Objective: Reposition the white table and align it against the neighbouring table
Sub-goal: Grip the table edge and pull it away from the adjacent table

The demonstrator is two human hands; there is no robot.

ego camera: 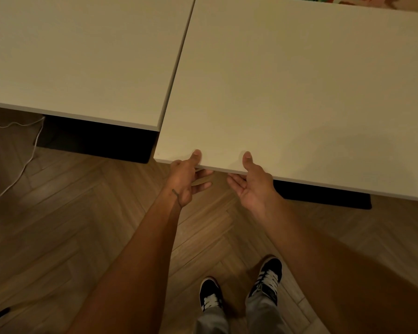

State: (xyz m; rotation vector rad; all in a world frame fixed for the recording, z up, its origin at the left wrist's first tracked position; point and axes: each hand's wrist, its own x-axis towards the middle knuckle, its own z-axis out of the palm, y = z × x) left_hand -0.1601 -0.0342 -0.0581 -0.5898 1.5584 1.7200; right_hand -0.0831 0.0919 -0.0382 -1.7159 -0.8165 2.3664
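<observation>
Both hands grip the near edge of the white table (pixel 299 92), close to its near-left corner: left hand (pixel 185 180) and right hand (pixel 252 183) each have thumb on top and fingers curled under the slab, so closed on the edge, not spread. The table sits on the right w/ its long left side running along the neighbouring table (pixel 77 59); only a thin seam shows btwn them, but its near edge juts out past the neighbour's, so fronts are not flush. Risks, as judged: both grips sit near one corner, so a push likely swings the far end rather than sliding the table straight, opening the seam; fingers under the edge could get pinched if the slab drops; a hard shove could knock the neighbour out of place. Surroundings: white cable (pixel 22 165) trails over the wood floor (pixel 82 225) at left, near the neighbour's dark base (pixel 94 138), a snag hazard if that unit shifts. Shoes (pixel 266 278) stand near the table's front, toes exposed to its dark foot (pixel 323 194).
</observation>
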